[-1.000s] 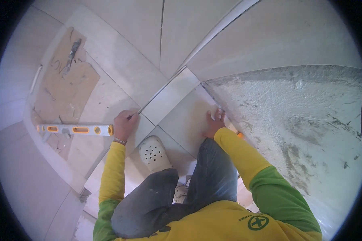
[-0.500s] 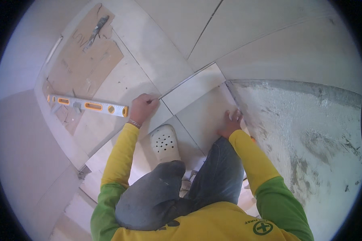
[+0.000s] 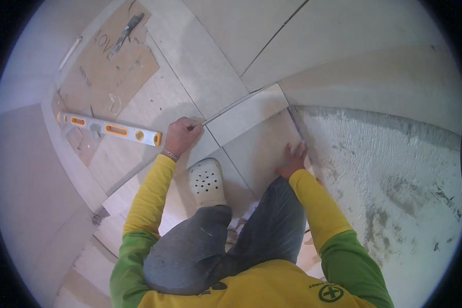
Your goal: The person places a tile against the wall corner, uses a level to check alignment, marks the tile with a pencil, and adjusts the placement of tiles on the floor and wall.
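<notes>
My left hand [image 3: 182, 134] is closed, fingertips pinched at the end of a thin line, like a slim strip or rod [image 3: 226, 111], along the back edge of a narrow pale tile strip [image 3: 251, 110]; what exactly the fingers grip is too small to make out. My right hand [image 3: 293, 159] rests with fingers spread on the larger pale tile [image 3: 264, 149] in front of that strip, by its right edge. Left of my left hand lies a silver spirit level [image 3: 108, 129] with orange openings. A small orange item shows partly beside my right wrist.
A torn brown cardboard sheet [image 3: 105, 77] with a dirty tool [image 3: 127, 33] on it lies at back left. At right is a rough whitish, trowel-marked surface [image 3: 385, 190]. My white clog [image 3: 206, 182] is between my arms; pale tiled walls [image 3: 31, 164] curve around.
The camera view has shifted, so the scene sits higher and further right in the picture than a second ago. Both hands stay at about the same places on the tiles.
</notes>
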### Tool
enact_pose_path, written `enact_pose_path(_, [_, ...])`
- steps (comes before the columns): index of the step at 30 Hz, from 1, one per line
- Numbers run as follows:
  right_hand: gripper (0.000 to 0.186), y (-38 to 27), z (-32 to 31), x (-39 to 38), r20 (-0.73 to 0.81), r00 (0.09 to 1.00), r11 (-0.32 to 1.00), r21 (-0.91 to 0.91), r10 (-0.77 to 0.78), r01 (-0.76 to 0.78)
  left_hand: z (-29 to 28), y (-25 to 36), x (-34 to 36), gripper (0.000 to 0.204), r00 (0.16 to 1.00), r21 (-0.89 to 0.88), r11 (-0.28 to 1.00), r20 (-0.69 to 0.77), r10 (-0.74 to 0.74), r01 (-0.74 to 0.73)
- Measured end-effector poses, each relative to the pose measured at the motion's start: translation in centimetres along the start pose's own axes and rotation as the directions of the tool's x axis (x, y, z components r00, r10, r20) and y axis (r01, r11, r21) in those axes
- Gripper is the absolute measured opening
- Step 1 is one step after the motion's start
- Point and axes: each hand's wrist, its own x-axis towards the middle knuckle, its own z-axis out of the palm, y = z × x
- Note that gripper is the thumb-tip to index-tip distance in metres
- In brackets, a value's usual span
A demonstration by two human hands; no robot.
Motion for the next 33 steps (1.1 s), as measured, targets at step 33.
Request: enact_pose_path(33, [0.119, 1.1, 0.7, 0.8, 0.018, 0.998, 0.998, -0.015, -0.054, 0.054, -0.6, 0.5, 0.1, 0.016, 0.998, 0.051, 0.998, 0.054, 0.03, -0.033])
